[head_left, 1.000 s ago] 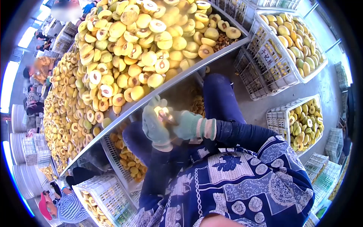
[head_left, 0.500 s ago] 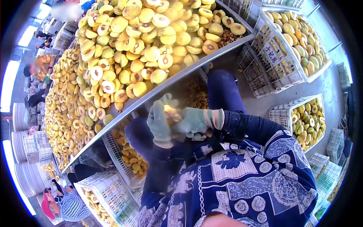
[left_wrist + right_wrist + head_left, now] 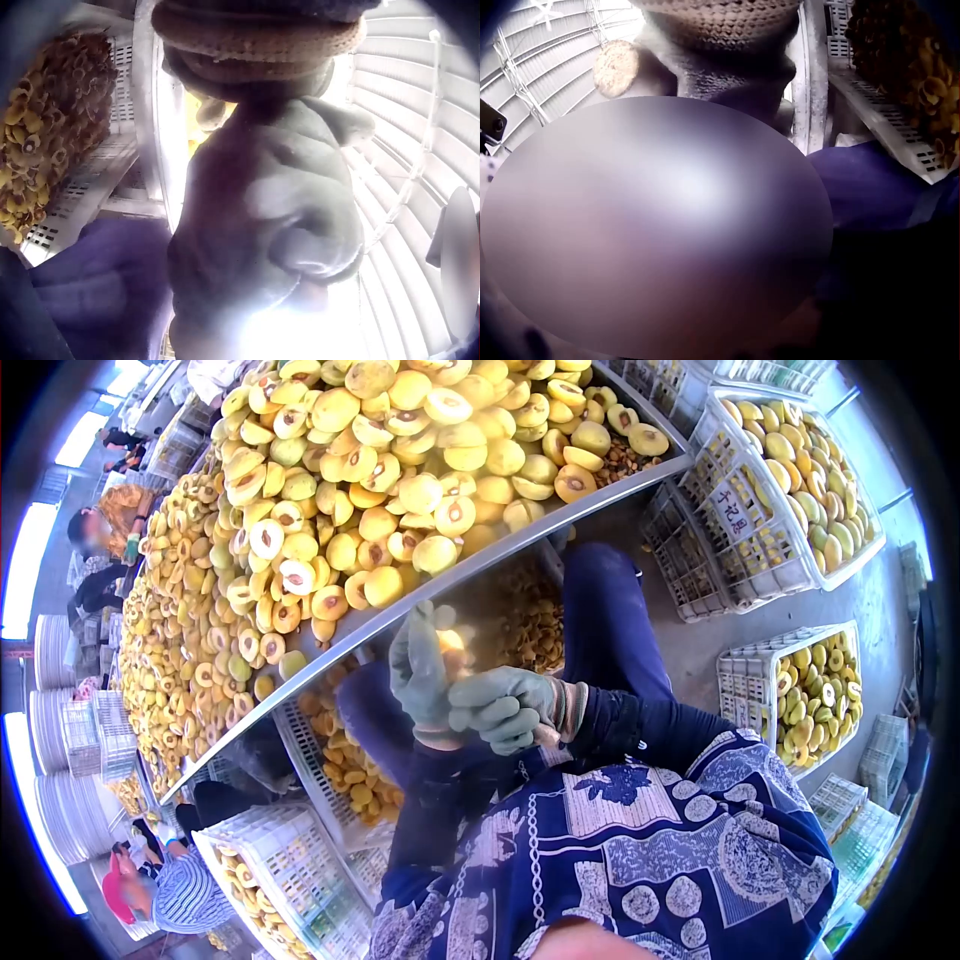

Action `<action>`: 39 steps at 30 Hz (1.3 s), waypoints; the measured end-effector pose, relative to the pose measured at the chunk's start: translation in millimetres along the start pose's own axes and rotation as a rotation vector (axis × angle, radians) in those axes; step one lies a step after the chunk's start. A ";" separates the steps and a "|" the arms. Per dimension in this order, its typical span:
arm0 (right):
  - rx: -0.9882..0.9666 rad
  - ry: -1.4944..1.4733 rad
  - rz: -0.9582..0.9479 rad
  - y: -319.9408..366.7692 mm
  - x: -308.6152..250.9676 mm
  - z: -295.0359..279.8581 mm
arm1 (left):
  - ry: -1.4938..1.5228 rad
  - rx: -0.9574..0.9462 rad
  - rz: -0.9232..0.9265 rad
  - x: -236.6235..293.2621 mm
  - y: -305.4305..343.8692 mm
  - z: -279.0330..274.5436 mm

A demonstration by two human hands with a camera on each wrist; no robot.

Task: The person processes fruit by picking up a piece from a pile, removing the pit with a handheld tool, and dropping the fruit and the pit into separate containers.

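In the head view, my gloved left hand (image 3: 420, 670) holds a glowing yellow fruit piece (image 3: 452, 641) at its fingers. Against its lower right side is my gloved right hand (image 3: 508, 706), fingers curled round a handle whose pinkish-brown end (image 3: 546, 735) shows below. The right wrist view shows the pale round end of the handle (image 3: 617, 69); a large blur covers much of the picture. The folded glove of the left hand (image 3: 270, 202) fills the middle of the left wrist view, with glare below it. Any blade is hidden.
A metal-edged table (image 3: 400, 603) heaped with halved yellow fruit (image 3: 375, 490) slants across the front. Crates of fruit stand at right (image 3: 790, 695) and lower left (image 3: 290, 870). Below the table edge, between the knees, lie fruit pieces (image 3: 535, 622). Other people sit at far left.
The head view has shifted, so the table and crates appear farther right. My right hand has turned, showing its curled fingers more plainly; the left still holds the fruit.
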State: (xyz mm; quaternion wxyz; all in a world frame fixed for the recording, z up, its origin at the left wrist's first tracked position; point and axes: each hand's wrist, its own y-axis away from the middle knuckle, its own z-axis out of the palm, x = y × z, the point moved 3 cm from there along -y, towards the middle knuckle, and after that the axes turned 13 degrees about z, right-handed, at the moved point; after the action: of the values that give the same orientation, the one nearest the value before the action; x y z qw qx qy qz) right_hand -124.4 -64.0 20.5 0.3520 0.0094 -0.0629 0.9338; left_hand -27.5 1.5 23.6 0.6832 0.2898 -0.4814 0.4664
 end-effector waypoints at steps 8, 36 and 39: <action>0.840 0.317 -0.044 8.3 -20.1 -19.0 | -1.110 0.264 0.519 71.4 -46.4 -128.8; 1.236 1.314 -0.541 18.0 -30.6 31.3 | 0.161 0.005 0.072 11.1 -13.7 20.2; 1.276 1.291 -0.575 22.3 -23.7 29.0 | 0.113 0.022 0.119 7.8 -4.2 24.5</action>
State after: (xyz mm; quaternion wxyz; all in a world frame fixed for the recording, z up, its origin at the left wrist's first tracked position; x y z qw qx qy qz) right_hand -122.1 -99.7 45.4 0.4636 -0.3026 0.6699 0.4947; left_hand -32.4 -18.1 40.1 0.6772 0.2413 -0.4532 0.5270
